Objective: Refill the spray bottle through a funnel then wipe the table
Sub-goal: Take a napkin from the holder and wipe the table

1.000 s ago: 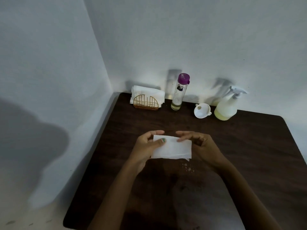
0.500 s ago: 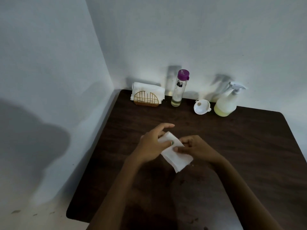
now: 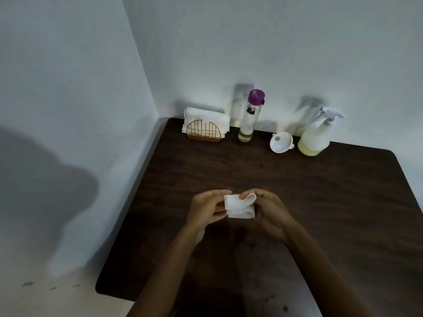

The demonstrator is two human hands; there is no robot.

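Head view looks down on my 2 hands meeting over the middle of the dark wooden table [image 3: 320, 191]. Between them I hold a white napkin [image 3: 239, 208], folded small, with 1 flap curling up at its top right edge. My left hand [image 3: 206, 209] grips its left side, thumb on top and fingers curled underneath. My right hand [image 3: 270, 211] pinches the right side, fingers bent over the upper edge. Both hands are closed on the paper, which sits above the tabletop; whether its lower edge touches the wood I cannot tell.

Along the back edge, against the wall, stand 4 things in a row. At far left a gold wire holder [image 3: 203, 133] keeps a stack of white napkins upright. Just right of it stands a tall clear bottle [image 3: 248, 121] with a purple cap and a little yellowish liquid at the bottom. Next comes a white funnel [image 3: 281, 143], resting on the table with its mouth tilted toward me. Just beside that, at far right, stands the spray bottle [image 3: 314, 138], trigger head on, pale yellow liquid filling its lower part.
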